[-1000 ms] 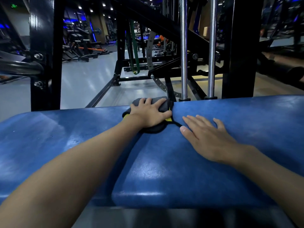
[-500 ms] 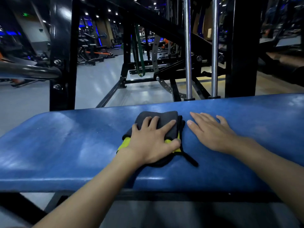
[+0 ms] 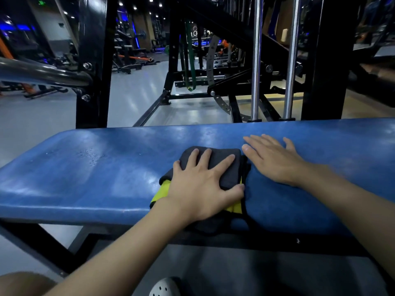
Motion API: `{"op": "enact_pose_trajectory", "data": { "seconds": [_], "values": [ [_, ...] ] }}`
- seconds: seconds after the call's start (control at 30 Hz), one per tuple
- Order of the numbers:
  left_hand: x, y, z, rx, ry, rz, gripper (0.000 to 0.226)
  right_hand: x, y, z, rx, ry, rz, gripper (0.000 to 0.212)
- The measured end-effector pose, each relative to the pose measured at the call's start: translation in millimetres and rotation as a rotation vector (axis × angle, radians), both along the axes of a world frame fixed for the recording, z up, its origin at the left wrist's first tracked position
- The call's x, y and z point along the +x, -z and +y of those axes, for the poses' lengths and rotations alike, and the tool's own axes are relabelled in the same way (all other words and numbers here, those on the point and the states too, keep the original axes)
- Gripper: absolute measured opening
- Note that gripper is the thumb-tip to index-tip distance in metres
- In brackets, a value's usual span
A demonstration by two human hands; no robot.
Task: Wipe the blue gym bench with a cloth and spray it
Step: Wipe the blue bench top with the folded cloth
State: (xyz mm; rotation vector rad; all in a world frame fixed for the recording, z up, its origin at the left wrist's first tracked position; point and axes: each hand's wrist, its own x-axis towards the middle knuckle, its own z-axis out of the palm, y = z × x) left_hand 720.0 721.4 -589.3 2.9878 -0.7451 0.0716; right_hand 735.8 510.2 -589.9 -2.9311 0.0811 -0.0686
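Observation:
The blue gym bench [image 3: 89,171] runs across the view, with small droplets on its left part. A folded grey and yellow cloth [image 3: 222,165] lies on the pad near its front edge, partly hanging over it. My left hand [image 3: 201,186] presses flat on the cloth, fingers spread. Just right of the cloth, my right hand [image 3: 273,161] rests flat on the bare blue pad with nothing in it. No spray bottle is in view.
Black machine posts [image 3: 94,60] and two chrome guide rods [image 3: 256,60] stand just behind the bench. A curved steel bar [image 3: 42,74] juts in at the left. Grey gym floor lies beyond, and a light shoe [image 3: 166,287] shows below the bench.
My left hand has pulled the cloth from the far edge of the pad back to its front edge. The right hand stayed flat on the pad. The view has drawn back.

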Motion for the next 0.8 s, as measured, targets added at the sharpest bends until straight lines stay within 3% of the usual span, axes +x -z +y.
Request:
{"op": "enact_pose_trajectory", "data": {
  "seconds": [0.17,0.47,0.8],
  "values": [
    [61,-5,-14,-0.009,0.0,0.042,0.073,4,5,3,0.007,0.032,0.047,0.066],
    [181,-10,-51,0.008,-0.032,0.083,0.075,3,8,5,-0.013,0.024,0.005,0.066],
    [146,-9,-34,0.027,0.04,0.079,0.074,7,13,3,0.0,0.089,-0.032,0.062]
  ]
}}
